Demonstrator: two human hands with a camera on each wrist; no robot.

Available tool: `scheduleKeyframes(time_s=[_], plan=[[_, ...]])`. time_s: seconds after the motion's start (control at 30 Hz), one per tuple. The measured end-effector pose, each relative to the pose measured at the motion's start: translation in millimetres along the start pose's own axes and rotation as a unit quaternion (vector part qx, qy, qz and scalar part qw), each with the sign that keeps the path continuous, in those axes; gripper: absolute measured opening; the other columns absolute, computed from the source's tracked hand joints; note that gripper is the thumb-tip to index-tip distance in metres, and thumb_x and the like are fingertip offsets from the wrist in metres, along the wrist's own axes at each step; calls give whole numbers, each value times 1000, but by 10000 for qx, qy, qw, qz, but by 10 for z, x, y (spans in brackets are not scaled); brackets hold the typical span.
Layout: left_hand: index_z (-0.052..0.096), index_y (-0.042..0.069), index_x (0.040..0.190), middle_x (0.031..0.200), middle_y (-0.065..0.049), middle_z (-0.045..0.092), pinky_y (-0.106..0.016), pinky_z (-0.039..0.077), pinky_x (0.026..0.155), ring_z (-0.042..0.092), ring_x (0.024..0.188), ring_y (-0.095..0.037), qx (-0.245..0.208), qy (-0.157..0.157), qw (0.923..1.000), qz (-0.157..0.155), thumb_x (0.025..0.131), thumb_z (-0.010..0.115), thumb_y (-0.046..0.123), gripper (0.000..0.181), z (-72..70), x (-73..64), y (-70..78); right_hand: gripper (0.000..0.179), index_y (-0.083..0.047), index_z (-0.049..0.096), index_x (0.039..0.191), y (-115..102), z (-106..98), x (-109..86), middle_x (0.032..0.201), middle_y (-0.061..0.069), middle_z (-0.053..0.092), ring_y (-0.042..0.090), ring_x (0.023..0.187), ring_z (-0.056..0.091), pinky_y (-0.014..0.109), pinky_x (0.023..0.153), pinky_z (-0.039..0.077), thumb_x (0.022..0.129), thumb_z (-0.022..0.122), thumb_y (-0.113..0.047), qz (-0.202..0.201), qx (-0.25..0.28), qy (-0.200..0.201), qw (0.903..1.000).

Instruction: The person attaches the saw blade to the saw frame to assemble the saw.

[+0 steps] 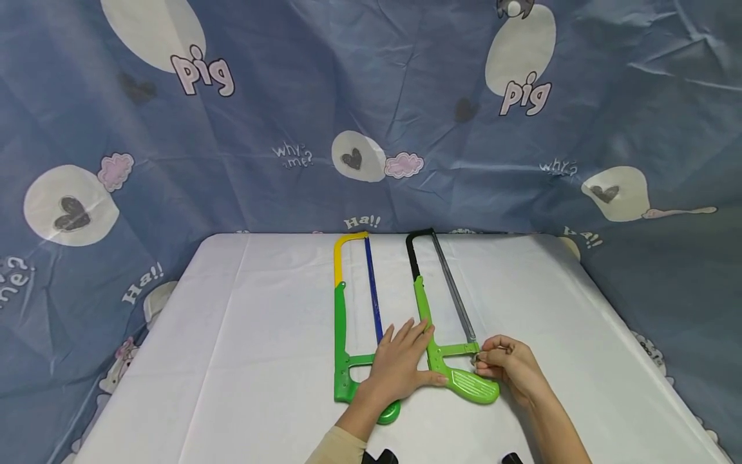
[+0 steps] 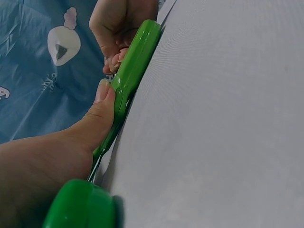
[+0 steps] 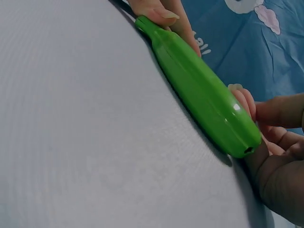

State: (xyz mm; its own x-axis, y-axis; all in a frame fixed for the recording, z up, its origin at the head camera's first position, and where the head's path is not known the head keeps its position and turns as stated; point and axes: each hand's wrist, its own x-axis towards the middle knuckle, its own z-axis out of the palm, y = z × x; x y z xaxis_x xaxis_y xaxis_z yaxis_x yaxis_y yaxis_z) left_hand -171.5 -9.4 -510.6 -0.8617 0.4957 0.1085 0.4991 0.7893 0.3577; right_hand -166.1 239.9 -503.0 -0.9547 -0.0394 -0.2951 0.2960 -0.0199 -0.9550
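Note:
Two hacksaws lie side by side on the white-covered table. The one on the right [image 1: 472, 385] has a light green handle, a black front bow and a grey blade [image 1: 453, 283]. My left hand [image 1: 397, 370] rests on its frame with fingers spread and fairly straight, the thumb by the handle. At the handle end of the blade, my right hand [image 1: 513, 367] pinches a small metal wing nut [image 1: 476, 359], mostly covered by the fingers. The left hacksaw [image 1: 340, 328] is darker green with a yellow bow and blue blade [image 1: 373, 290]; my left hand and forearm cover part of its handle.
A white cloth [image 1: 266, 361] covers the table, its far edge just beyond the saw tips. Behind and around it hangs a blue printed curtain [image 1: 261, 116]. Black objects [image 1: 382, 457] show at the bottom edge of the head view.

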Motion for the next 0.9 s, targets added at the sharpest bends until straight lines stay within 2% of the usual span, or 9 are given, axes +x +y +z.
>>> scheduleKeyframes(time_s=[0.2,0.4,0.7,0.8,0.9], plan=[[34,18,156,165,0,28,-60,22,121,27,152,-30,32,12,10000,-6,81,58,75,98,-9,-4,-12,20,13,50,104,-44,29,-5,75,6,67,12,67,69,28,68,62,85,56,11,83,-75,8,9999],[34,17,156,165,-2,28,-61,21,121,26,152,-31,-1,-10,10000,-8,81,59,74,98,-17,-18,-19,16,11,49,104,-49,36,-14,76,5,66,13,73,72,26,72,62,89,53,10,250,111,-63,9996],[34,17,156,165,-1,28,-60,21,121,26,153,-30,98,-2,9999,-66,80,60,75,99,-23,-40,-18,12,-1,53,96,-34,-47,-3,81,2,65,12,77,72,24,76,61,92,50,10,384,720,-839,9931],[32,18,157,165,0,27,-60,21,121,24,153,-29,116,-31,9999,-40,80,58,76,100,0,-27,-15,14,-3,55,94,-37,-83,-12,83,3,67,12,79,73,23,77,61,93,51,10,437,822,-999,9906],[32,18,157,165,0,27,-60,22,121,25,153,-28,173,-21,9998,-9,81,57,77,99,9,-18,-9,11,-2,54,98,-42,-92,-18,84,4,68,12,80,73,23,77,61,94,52,8,452,751,-978,9913]])
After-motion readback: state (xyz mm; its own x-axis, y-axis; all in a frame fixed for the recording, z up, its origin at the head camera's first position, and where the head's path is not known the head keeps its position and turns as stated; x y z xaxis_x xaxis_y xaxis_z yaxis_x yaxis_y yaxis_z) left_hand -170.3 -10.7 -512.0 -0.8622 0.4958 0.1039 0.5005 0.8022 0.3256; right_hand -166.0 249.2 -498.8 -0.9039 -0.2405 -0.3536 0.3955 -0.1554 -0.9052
